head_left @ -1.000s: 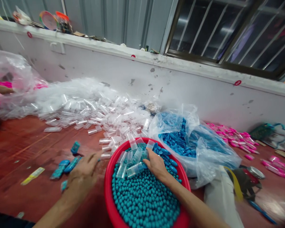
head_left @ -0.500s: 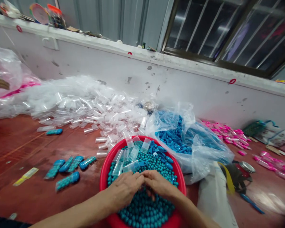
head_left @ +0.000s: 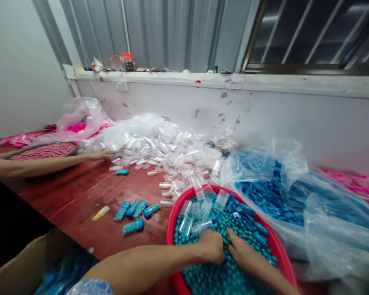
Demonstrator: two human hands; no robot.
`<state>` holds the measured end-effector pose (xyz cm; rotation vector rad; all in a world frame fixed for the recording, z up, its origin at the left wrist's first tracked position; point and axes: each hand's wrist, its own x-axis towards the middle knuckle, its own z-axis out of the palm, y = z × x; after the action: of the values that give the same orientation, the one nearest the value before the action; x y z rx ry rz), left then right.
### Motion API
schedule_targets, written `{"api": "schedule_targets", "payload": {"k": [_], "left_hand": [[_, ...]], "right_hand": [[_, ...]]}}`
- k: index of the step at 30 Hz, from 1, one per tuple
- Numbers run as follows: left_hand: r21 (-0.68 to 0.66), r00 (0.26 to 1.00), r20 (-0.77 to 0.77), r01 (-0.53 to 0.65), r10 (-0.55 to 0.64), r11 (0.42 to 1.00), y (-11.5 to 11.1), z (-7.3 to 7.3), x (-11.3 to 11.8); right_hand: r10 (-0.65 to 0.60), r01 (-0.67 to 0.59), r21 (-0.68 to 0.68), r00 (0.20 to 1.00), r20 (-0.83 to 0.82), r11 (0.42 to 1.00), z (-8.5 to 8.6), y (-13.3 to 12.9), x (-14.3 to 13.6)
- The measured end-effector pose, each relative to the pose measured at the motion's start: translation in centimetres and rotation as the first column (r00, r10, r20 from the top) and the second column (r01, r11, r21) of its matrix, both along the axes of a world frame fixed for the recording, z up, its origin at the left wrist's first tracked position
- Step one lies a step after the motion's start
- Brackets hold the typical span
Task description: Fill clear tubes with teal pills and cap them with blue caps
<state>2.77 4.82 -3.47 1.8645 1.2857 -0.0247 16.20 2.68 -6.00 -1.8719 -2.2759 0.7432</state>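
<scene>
My left hand is closed in a fist over the teal beads; whatever it holds is hidden. Close on its right, my right hand reaches down to the beads with fingers stretched and slightly apart, the tips partly hidden among them. The beads fill a red basin. Several clear plastic tubes lie on the beads beyond my left hand. Blue caps rest along the basin's far right side.
Left of the basin lie several bead-filled tubes with blue caps and a yellow strip. Behind spreads a heap of clear tubes. A bag of blue parts stands right. A co-worker's hand touches the heap's edge, near a pink bead tray.
The view has swung left, bringing the co-worker's arm and pink bead tray into sight. My hands, together before, have moved slightly apart, the right one lower to the beads.
</scene>
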Motion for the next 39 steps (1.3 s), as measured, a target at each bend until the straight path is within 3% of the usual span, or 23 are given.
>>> {"api": "schedule_targets", "payload": {"k": [2,4,7,9,11,13,16,18,21,22,24,26,28,32,36,39], "left_hand": [[-0.086,0.986,0.151,-0.062,0.075,0.994,0.0,-0.2,0.0],[-0.181,0.940,0.318,-0.066,0.121,0.981,-0.3,-0.2,-0.3],[-0.338,0.844,0.507,0.009,0.174,0.941,-0.4,-0.1,-1.0],[-0.426,0.783,0.580,0.059,0.223,0.903,-0.2,0.1,-1.5],[-0.494,0.740,0.612,0.081,0.279,0.866,0.2,0.4,-2.1],[-0.582,0.704,0.602,0.062,0.378,0.811,0.5,0.7,-2.8],[-0.693,0.649,0.562,0.032,0.513,0.720,0.5,0.9,-3.6],[-0.703,0.630,0.564,0.028,0.534,0.710,0.5,0.9,-4.0],[-0.689,0.616,0.573,0.004,0.541,0.725,0.4,0.6,-4.2],[-0.678,0.626,0.568,-0.014,0.535,0.735,0.4,0.5,-4.3],[-0.580,0.724,0.519,-0.092,0.455,0.809,0.5,0.2,-4.3],[-0.401,0.852,0.403,-0.163,0.333,0.902,0.6,-0.1,-4.1],[-0.251,0.923,0.295,-0.175,0.247,0.952,0.7,-0.4,-3.8],[-0.202,0.946,0.246,-0.161,0.209,0.966,0.8,-0.8,-2.4],[-0.308,0.930,0.300,-0.115,0.212,0.944,0.7,-0.5,-1.7],[-0.399,0.894,0.375,-0.083,0.246,0.913,0.6,0.1,-2.4]], "right_hand": [[-0.055,0.046,-0.045,0.972,-0.228,0.998,0.5,0.3,0.1],[-0.134,0.066,-0.170,0.895,-0.426,0.983,1.7,0.3,0.1],[-0.341,0.061,-0.419,0.693,-0.636,0.906,3.5,0.0,0.1],[-0.435,0.068,-0.477,0.536,-0.723,0.876,4.1,-0.2,0.3],[-0.459,0.104,-0.470,0.476,-0.750,0.876,4.3,-0.4,0.6],[-0.445,0.148,-0.440,0.540,-0.714,0.886,4.1,-0.9,0.9],[-0.321,0.145,-0.323,0.732,-0.601,0.935,3.9,-1.9,1.1],[-0.140,0.075,-0.144,0.845,-0.516,0.987,4.1,-2.6,1.1],[0.041,-0.011,0.085,0.932,-0.361,0.996,4.5,-3.1,0.9],[0.047,-0.014,0.110,0.953,-0.299,0.994,4.5,-3.1,0.8],[-0.008,0.019,0.092,0.992,-0.123,0.996,4.4,-2.9,0.5],[-0.079,0.075,0.041,0.992,0.096,0.996,4.1,-2.7,0.1],[-0.099,0.101,-0.004,0.974,0.202,0.995,3.7,-2.4,-0.2],[-0.055,0.055,0.014,0.998,0.015,0.998,3.2,-1.5,-0.6],[-0.015,0.033,0.095,0.984,-0.177,0.995,3.9,-1.5,-0.7],[0.033,-0.006,0.178,0.989,-0.144,0.984,5.3,-2.5,-0.4]]}}
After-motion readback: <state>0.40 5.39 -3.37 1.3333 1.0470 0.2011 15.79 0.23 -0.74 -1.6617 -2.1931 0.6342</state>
